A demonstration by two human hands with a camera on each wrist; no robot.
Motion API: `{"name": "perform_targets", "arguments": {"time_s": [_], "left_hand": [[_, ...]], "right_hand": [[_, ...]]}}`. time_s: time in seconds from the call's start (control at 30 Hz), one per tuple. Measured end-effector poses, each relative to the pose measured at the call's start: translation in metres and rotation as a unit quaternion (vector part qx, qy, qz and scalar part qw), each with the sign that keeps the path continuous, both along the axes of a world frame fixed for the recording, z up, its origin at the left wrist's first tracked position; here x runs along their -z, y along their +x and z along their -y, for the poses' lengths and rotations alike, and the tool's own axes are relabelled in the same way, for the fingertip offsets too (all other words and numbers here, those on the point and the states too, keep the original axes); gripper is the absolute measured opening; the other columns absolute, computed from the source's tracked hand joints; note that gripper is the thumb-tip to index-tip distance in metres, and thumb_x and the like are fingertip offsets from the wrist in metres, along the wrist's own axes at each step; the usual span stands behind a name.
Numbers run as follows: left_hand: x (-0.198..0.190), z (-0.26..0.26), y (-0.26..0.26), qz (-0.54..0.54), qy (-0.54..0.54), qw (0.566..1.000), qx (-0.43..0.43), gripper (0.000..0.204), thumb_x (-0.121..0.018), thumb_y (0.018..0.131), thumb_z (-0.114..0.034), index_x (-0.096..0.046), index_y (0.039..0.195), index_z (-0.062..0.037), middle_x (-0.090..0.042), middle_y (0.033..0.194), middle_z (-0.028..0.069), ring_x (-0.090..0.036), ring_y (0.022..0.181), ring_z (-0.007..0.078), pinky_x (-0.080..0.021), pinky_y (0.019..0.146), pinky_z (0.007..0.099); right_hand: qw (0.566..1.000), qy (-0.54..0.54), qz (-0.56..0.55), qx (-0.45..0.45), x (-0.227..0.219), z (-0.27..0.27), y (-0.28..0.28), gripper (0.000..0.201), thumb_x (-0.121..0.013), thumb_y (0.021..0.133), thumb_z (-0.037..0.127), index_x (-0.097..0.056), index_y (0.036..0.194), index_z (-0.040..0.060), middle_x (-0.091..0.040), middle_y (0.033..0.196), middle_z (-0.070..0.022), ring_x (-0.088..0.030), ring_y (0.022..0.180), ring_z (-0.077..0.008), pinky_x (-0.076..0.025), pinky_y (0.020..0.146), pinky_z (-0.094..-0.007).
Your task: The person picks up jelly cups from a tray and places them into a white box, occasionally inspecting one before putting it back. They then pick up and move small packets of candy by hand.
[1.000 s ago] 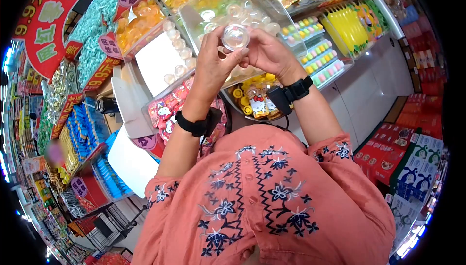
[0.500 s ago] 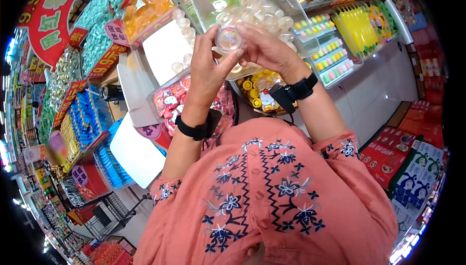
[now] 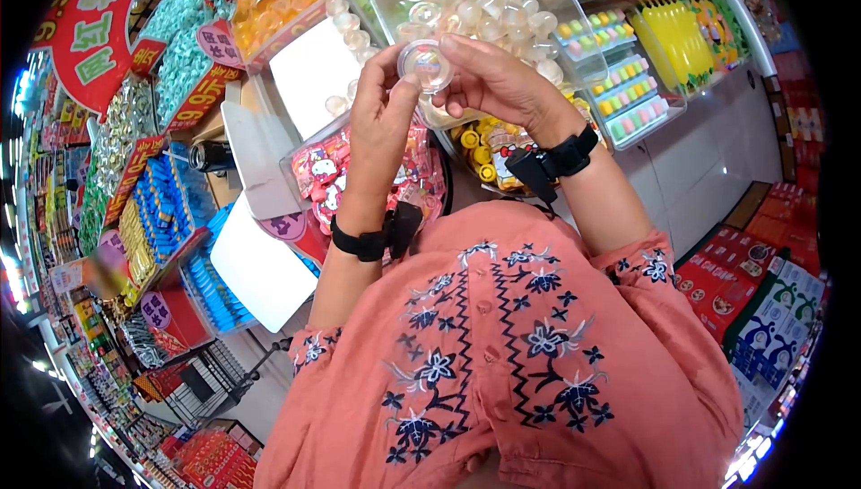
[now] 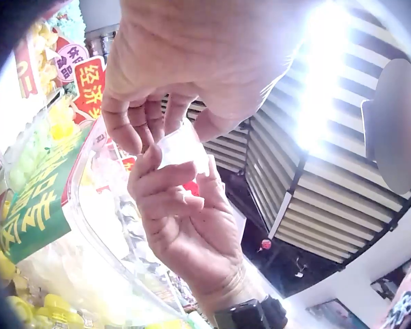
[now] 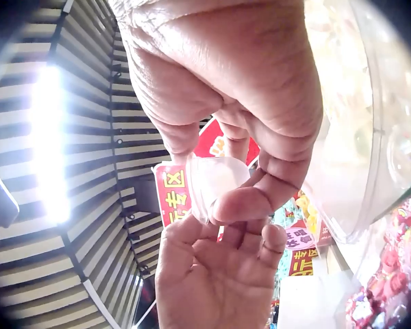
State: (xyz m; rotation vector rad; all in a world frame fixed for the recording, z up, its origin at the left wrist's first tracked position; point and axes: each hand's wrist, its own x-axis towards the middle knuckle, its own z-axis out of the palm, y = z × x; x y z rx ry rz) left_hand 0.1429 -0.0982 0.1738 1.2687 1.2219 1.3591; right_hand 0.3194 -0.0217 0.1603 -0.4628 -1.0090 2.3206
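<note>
Clear cup (image 3: 425, 65), pinched between left hand (image 3: 381, 108) and right hand (image 3: 502, 84) (rim up)

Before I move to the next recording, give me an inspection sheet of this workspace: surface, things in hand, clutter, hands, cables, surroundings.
Surface: white panel with round cups along one edge.
Things in hand: one clear cup; contents hard to make out.
Clutter: pink packets near the left wrist; pastel sweets in trays.
Hands: left hand and right hand both hold the clear cup.
Cables: short dark cord below the right wrist camera.
Surroundings: shop aisle, shopping cart, red cartons.
</note>
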Motion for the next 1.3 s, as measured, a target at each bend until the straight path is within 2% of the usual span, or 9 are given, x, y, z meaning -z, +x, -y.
{"name": "perform_targets", "arguments": {"time_s": [0.4, 1.03, 1.3], "left_hand": [[-0.002, 0.002, 0.003, 0.038, -0.034, 0.999, 0.003, 0.041, -0.055, 0.095, -0.013, -0.051, 0.132, 0.0028, -0.059, 0.116, 0.0082, -0.056, 0.102, 0.0125, -0.047, 0.088, 0.0268], [0.001, 0.0, 0.0, 0.013, -0.035, 0.999, -0.005, 0.04, -0.057, 0.096, -0.014, -0.051, 0.132, 0.0033, -0.059, 0.116, 0.0089, -0.056, 0.102, 0.0131, -0.046, 0.089, 0.0279], [0.004, -0.003, -0.005, 0.025, -0.05, 0.998, -0.01, 0.039, -0.056, 0.097, -0.015, -0.051, 0.131, 0.0032, -0.059, 0.118, 0.0095, -0.056, 0.105, 0.0139, -0.046, 0.09, 0.0287]], "right_hand": [[1.0, -0.025, -0.002, 0.009, 0.002, 0.003, 0.001, 0.042, -0.054, 0.101, 0.041, -0.053, 0.121, 0.0039, -0.066, 0.102, -0.0102, -0.067, 0.081, -0.0162, -0.053, 0.06, -0.0248], [1.0, -0.027, 0.0, 0.006, 0.012, 0.0, -0.004, 0.042, -0.055, 0.101, 0.041, -0.055, 0.116, 0.0016, -0.067, 0.098, -0.0099, -0.067, 0.081, -0.0161, -0.053, 0.062, -0.0253], [0.999, -0.039, 0.006, 0.01, 0.013, -0.002, -0.007, 0.041, -0.056, 0.1, 0.04, -0.053, 0.12, 0.0035, -0.065, 0.102, -0.0078, -0.067, 0.082, -0.0159, -0.053, 0.061, -0.0248]]}}
